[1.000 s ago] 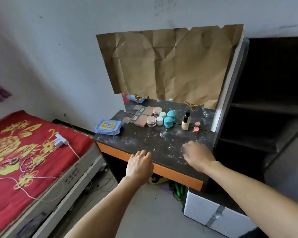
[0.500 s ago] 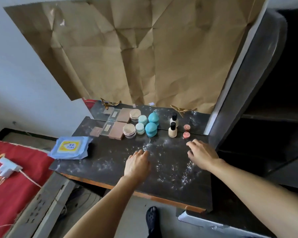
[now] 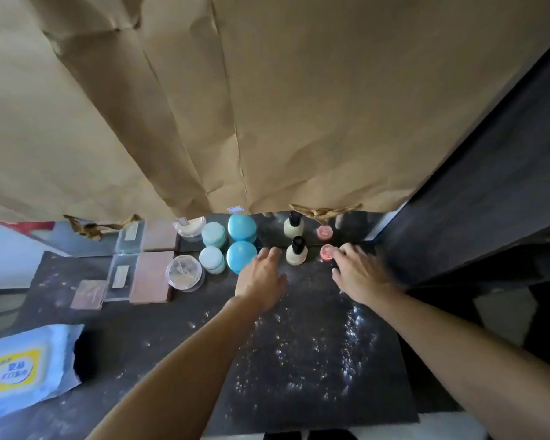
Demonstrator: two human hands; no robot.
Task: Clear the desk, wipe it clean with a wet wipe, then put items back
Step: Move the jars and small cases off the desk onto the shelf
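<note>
Along the far edge of the desk (image 3: 146,328), against a mirror strip (image 3: 61,239), the items stood in one row. Count, left to right: three flat cases, namely a small pink compact (image 3: 88,293), a clear case (image 3: 119,277) and a brown palette (image 3: 151,277), their long axes running front to back; one clear powder jar (image 3: 185,273); two blue jars, a pale jar (image 3: 212,260) and a brighter jar (image 3: 241,257); one cream bottle (image 3: 296,257), upright, black cap up; one pink pot (image 3: 326,251). (The mirror doubled each; reflections not counted.) The wet-wipe pack (image 3: 19,369) lay flat at the near left corner, label up, long axis roughly left to right, well apart from the row. Left hand (image 3: 261,281) was flat, fingers straight, holding nothing, its fingertips between the brighter jar and the bottle. Right hand (image 3: 359,277) was spread and empty, its fingertips just beside the pink pot; contact could not be told. White powder (image 3: 299,354) speckled the desk between the forearms. Creased brown paper (image 3: 267,106) hung behind, and a dark shelf unit (image 3: 489,185) closed off the right side.
</note>
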